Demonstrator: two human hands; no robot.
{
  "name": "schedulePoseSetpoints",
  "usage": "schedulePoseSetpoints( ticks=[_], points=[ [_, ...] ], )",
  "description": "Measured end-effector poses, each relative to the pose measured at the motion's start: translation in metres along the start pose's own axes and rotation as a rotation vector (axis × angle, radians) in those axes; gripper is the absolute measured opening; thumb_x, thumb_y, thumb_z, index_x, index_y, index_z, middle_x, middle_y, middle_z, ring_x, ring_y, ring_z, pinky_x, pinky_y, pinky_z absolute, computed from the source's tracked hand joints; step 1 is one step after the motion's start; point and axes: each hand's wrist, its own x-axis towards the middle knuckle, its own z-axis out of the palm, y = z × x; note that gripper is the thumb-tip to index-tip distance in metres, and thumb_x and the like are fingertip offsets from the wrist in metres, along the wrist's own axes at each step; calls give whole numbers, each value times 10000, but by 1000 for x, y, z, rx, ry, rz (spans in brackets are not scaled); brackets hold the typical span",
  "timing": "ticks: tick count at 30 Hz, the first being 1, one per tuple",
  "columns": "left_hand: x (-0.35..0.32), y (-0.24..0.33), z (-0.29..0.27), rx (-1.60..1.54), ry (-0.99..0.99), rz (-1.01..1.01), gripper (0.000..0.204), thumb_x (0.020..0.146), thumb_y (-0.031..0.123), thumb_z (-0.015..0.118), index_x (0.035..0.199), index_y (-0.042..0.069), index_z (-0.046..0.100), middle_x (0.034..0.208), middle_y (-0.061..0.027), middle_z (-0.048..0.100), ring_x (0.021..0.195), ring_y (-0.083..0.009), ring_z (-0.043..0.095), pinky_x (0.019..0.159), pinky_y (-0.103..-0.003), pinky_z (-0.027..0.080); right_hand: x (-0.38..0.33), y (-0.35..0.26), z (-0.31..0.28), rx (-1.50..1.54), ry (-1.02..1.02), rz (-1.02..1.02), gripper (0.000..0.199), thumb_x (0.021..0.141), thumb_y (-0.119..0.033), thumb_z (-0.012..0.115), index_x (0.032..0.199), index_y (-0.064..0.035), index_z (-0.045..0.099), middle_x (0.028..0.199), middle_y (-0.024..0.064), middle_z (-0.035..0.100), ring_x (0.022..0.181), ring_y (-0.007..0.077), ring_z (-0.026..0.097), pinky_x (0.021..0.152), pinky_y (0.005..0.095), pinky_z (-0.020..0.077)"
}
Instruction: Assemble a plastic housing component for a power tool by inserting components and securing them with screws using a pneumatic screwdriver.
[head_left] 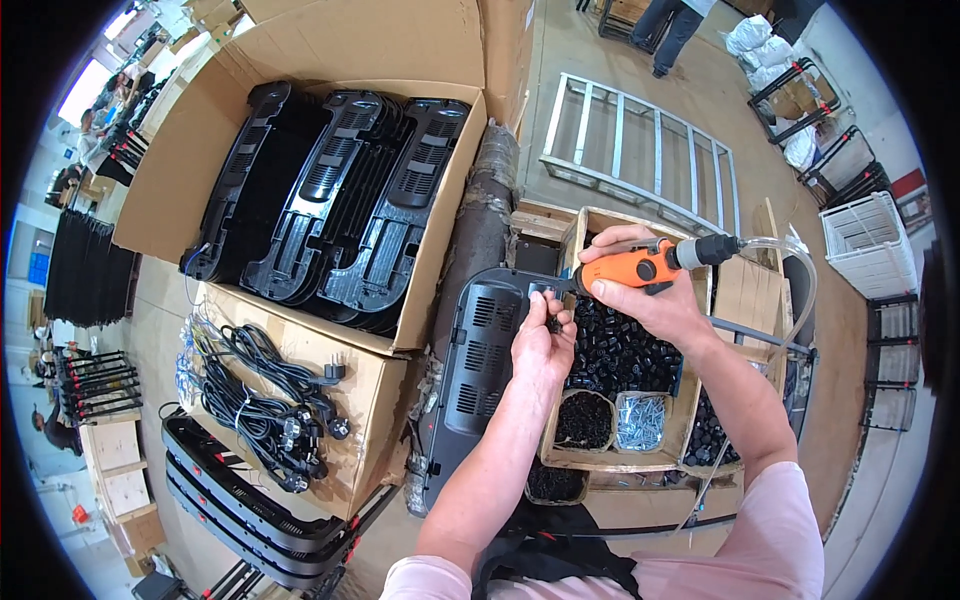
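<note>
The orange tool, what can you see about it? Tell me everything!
The orange tool looks plastic, with black details, a chunky black rear end and a clear hose leaving it. It lies roughly sideways above the wooden box, its dark, narrow front pointing left toward the black vented panel. I can't tell whether its tip touches anything. The right hand wraps its grip around the body.

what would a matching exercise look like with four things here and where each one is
Column 1
1. orange power tool
2. black cables with plugs
3. silver fasteners
4. metal frame with bars

Column 2
A. on brown cardboard, left of the person's arms
B. beyond the wooden box, toward the top of the picture
C. gripped in the right hand
D. in a small compartment inside the wooden box

Right pairs: 1-C, 2-A, 3-D, 4-B
</note>
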Motion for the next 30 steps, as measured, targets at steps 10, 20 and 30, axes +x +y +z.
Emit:
schedulePoseSetpoints(
  ticks=[10, 20, 30],
  points=[
    [0, 17, 8, -90, -121, -55, 249, 1097, 330, 588, 1090, 87, 638, 832, 5, 618, 729, -124, 590, 639, -236, 530, 11, -2, 13, -13, -31, -3, 493, 869, -103, 826, 1303, -36, 602, 1216, 137, 736, 1144, 203, 700, 1047, 390, 555],
    [-22, 21, 21, 189, -95, 4, 367, 1157, 337, 416, 1178, 31, 617, 970, -80, 667, 825, -205, 652, 753, -330, 572, 46, 15, 40, -87, -20, -49, 473, 873, -111, 834, 1287, -40, 617, 1176, 112, 750, 1126, 175, 694, 1019, 362, 560],
    [-60, 24, -7, 491, -207, 80, 332, 1160, 310, 431, 1250, 39, 600, 976, -83, 680, 819, -152, 673, 733, -311, 585, 65, 28, 53, -169, -118, -50, 376, 860, -68, 822, 1198, -34, 660, 1151, 85, 746, 1082, 156, 688, 974, 333, 558]
  ],
)
